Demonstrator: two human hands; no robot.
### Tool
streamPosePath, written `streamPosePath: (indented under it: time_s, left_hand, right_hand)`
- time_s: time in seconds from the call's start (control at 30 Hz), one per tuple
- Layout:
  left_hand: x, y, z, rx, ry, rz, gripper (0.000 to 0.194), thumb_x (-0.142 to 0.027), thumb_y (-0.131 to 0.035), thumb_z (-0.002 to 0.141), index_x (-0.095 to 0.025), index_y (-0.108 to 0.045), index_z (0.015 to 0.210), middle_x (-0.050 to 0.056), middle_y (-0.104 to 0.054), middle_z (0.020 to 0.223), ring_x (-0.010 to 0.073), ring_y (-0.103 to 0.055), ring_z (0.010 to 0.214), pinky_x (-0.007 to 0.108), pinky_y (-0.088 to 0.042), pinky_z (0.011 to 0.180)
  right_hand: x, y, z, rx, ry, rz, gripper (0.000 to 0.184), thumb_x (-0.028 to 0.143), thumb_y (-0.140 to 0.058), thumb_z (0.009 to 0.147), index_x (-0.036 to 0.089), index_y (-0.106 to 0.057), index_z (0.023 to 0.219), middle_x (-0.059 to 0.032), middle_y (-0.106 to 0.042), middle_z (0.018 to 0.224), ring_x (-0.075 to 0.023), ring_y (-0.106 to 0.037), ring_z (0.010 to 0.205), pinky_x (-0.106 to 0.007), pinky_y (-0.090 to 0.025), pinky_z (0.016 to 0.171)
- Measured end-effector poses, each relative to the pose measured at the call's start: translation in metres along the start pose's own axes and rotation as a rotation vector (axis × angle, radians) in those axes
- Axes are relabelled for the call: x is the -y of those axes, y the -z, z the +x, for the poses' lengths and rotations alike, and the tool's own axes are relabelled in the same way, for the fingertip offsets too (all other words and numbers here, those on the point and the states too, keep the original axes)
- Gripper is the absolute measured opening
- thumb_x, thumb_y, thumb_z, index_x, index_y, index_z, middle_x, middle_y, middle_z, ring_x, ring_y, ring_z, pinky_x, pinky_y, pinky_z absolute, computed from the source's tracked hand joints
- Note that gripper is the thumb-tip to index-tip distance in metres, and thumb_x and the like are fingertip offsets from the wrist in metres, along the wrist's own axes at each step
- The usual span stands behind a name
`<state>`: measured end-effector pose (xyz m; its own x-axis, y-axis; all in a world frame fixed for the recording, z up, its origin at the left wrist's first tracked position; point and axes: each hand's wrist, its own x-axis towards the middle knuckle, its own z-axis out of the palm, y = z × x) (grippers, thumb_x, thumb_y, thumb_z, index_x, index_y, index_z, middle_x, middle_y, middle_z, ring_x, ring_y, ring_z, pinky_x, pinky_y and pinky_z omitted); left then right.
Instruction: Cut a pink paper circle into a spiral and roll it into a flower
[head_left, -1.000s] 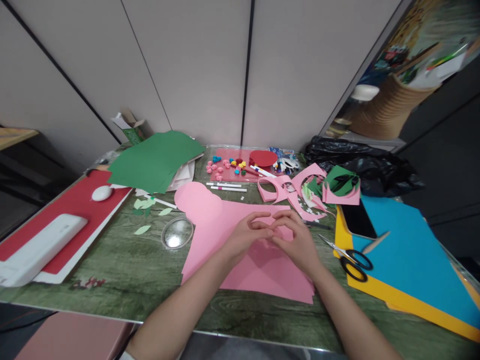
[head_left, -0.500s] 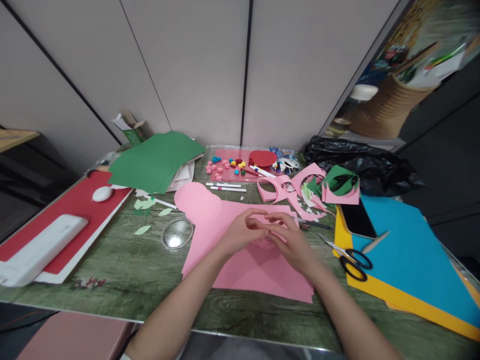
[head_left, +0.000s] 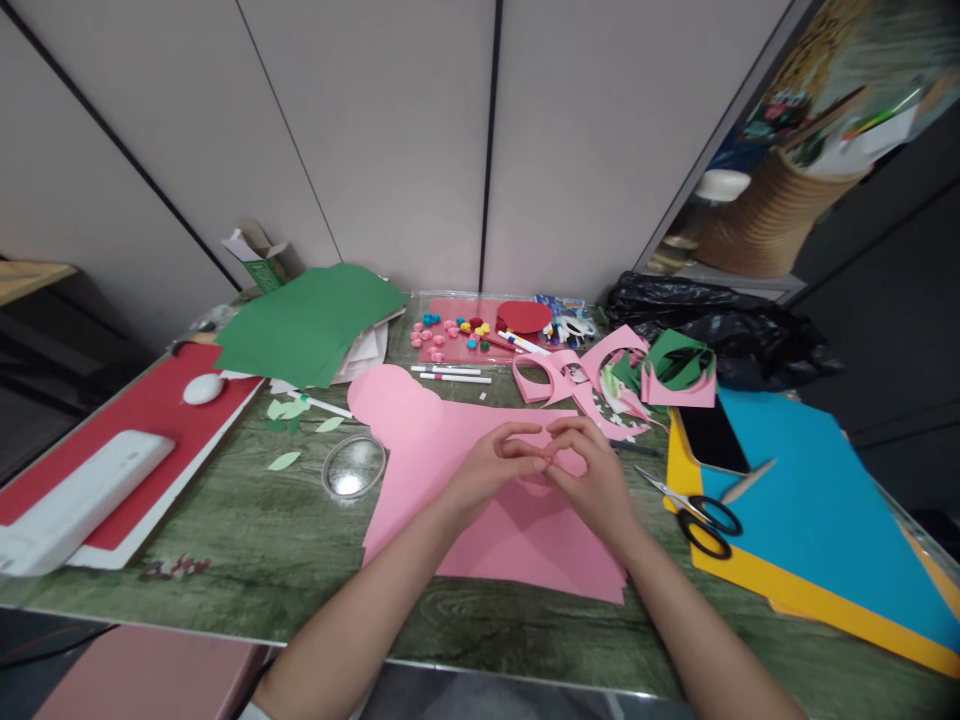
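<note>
Over a stack of pink paper sheets [head_left: 480, 540], my left hand [head_left: 501, 462] and my right hand [head_left: 589, 465] meet fingertip to fingertip. Both hands are closed in a pinch on a small piece of pink paper [head_left: 535, 483]. Fingers hide most of it, and its pink blends with the sheets below, so its shape is hard to make out. Cut pink paper circles [head_left: 394, 400] lie on the stack's far left corner. Pink paper offcuts with round holes [head_left: 551, 378] rest beyond my right hand.
At right, scissors [head_left: 701, 510] and a phone [head_left: 712, 435] lie on blue and yellow sheets [head_left: 810, 490]. A clear round ring [head_left: 355, 466], green paper leaves [head_left: 285, 461] and green sheets [head_left: 300, 325] are left. Behind is a clear tray [head_left: 416, 345] with small rolled paper pieces.
My right hand's fingers have shifted slightly right and curled more, leaving a gap between the index fingers. My left hand has stayed nearly in place.
</note>
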<state>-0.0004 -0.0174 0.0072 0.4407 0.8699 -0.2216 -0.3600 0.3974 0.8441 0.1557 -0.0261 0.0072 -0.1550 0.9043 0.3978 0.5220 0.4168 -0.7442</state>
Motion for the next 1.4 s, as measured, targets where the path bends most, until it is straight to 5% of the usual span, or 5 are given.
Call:
streamPosePath:
  time_s: [0.37, 0.7, 0.93, 1.4]
  left_hand:
    - [0.000, -0.003, 0.000, 0.028, -0.011, -0.007, 0.046, -0.019, -0.075, 0.060, -0.014, -0.058, 0.103, 0.003, -0.065, 0.076, 0.0160, -0.061, 0.069, 0.030, -0.049, 0.062]
    - [-0.003, 0.006, 0.000, -0.035, -0.025, 0.048, 0.040, -0.021, -0.072, 0.063, -0.016, -0.056, 0.100, 0.002, -0.065, 0.070, 0.0127, -0.061, 0.063, 0.027, -0.047, 0.064]
    - [-0.012, 0.003, -0.002, -0.026, -0.026, 0.196, 0.040, -0.019, -0.071, 0.062, -0.016, -0.056, 0.099, 0.001, -0.063, 0.068, 0.0151, -0.062, 0.063, 0.028, -0.048, 0.059]
    - [-0.003, -0.001, -0.001, 0.025, -0.013, 0.045, 0.044, -0.024, -0.072, 0.063, -0.015, -0.056, 0.104, 0.006, -0.067, 0.079, 0.0187, -0.064, 0.075, 0.032, -0.048, 0.067]
  right_hand:
    - [0.004, -0.002, 0.000, 0.018, -0.016, 0.003, 0.013, 0.016, -0.066, 0.069, 0.021, -0.054, 0.067, -0.0028, -0.051, 0.093, -0.0200, -0.054, 0.092, -0.035, -0.040, 0.083]
    - [0.005, 0.002, 0.000, 0.042, 0.049, 0.008, 0.011, 0.019, -0.062, 0.075, 0.024, -0.063, 0.085, -0.0041, -0.054, 0.096, -0.0201, -0.053, 0.095, -0.037, -0.042, 0.086]
    - [-0.001, -0.001, -0.001, 0.196, 0.147, -0.005, 0.024, 0.019, -0.052, 0.083, 0.029, -0.064, 0.101, -0.0063, -0.055, 0.104, -0.0218, -0.050, 0.103, -0.042, -0.042, 0.087]
    - [-0.001, -0.002, 0.000, 0.052, 0.006, -0.002, 0.003, 0.020, -0.063, 0.073, 0.022, -0.063, 0.071, -0.0043, -0.056, 0.093, -0.0211, -0.054, 0.092, -0.037, -0.042, 0.081]
